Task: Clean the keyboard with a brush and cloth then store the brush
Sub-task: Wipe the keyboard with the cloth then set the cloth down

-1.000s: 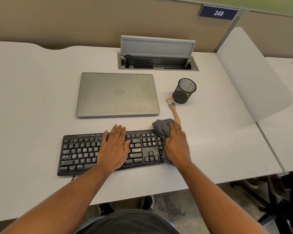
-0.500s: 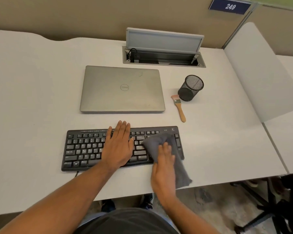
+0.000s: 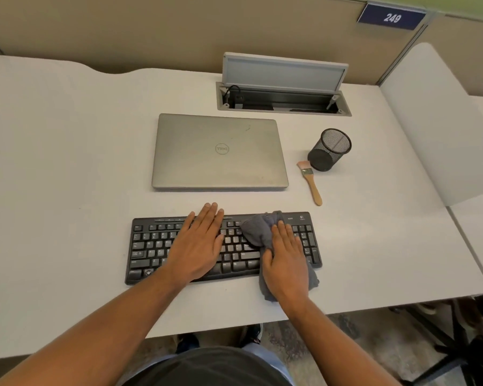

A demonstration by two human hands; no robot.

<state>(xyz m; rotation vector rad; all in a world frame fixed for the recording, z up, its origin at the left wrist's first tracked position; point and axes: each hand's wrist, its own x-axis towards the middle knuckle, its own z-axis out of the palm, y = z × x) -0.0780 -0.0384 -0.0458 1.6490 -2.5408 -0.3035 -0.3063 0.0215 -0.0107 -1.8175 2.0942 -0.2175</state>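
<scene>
A black keyboard (image 3: pixel 151 246) lies near the front edge of the white desk (image 3: pixel 67 162). My left hand (image 3: pixel 198 243) rests flat on its middle keys, fingers together, holding nothing. My right hand (image 3: pixel 286 263) presses a grey cloth (image 3: pixel 259 229) onto the right part of the keyboard; the cloth bunches ahead of my fingers and trails off the front edge. A small wooden-handled brush (image 3: pixel 310 182) lies on the desk behind the keyboard's right end, beside a black mesh cup (image 3: pixel 329 150).
A closed silver laptop (image 3: pixel 219 151) sits behind the keyboard. Further back an open cable box (image 3: pixel 283 90) is set into the desk. A white divider panel (image 3: pixel 435 121) stands at the right. Chair legs show below the desk's right front.
My right hand with the cloth moved from the keyboard's right end toward me and left, then forward again over the right keys. My left hand stayed put on the keyboard.
</scene>
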